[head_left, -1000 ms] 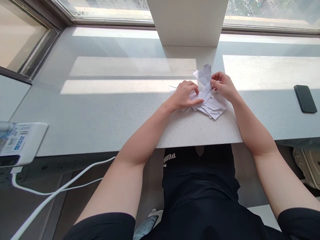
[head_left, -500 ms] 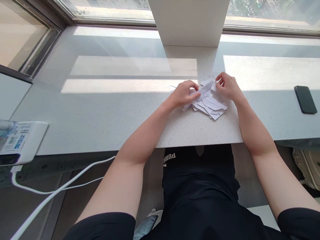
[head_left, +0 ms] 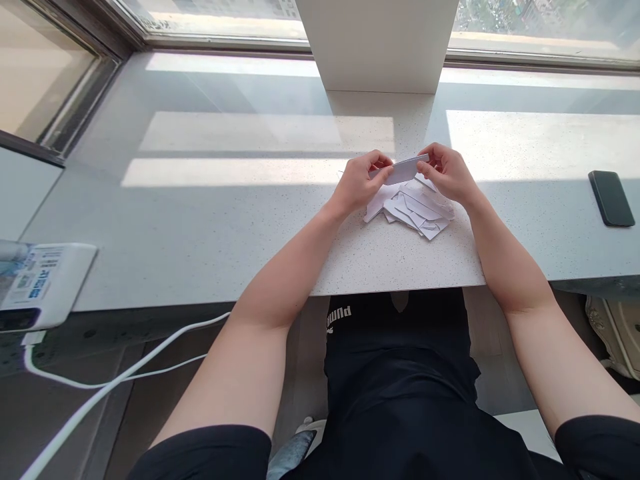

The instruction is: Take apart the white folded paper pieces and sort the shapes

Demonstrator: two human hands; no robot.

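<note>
A folded strip of white paper (head_left: 404,171) is held up between my two hands, above a loose heap. My left hand (head_left: 364,176) pinches its left end between thumb and fingers. At the other end, my right hand (head_left: 447,172) grips the strip the same way. Beneath and just in front of them lies the pile of torn white paper pieces (head_left: 419,210), overlapping at various angles on the speckled white countertop (head_left: 240,240). The strip and hands hide the back part of the pile.
A black smartphone (head_left: 611,199) lies far right on the counter. On the left edge sits a white power bank (head_left: 60,280) with a white cable (head_left: 125,373) hanging over the front. A white pillar (head_left: 380,47) rises at the back between windows.
The paper strip has come up off the pile and is now stretched between both hands. My left hand has shifted slightly back, and my right hand has come inward to the strip's end.
</note>
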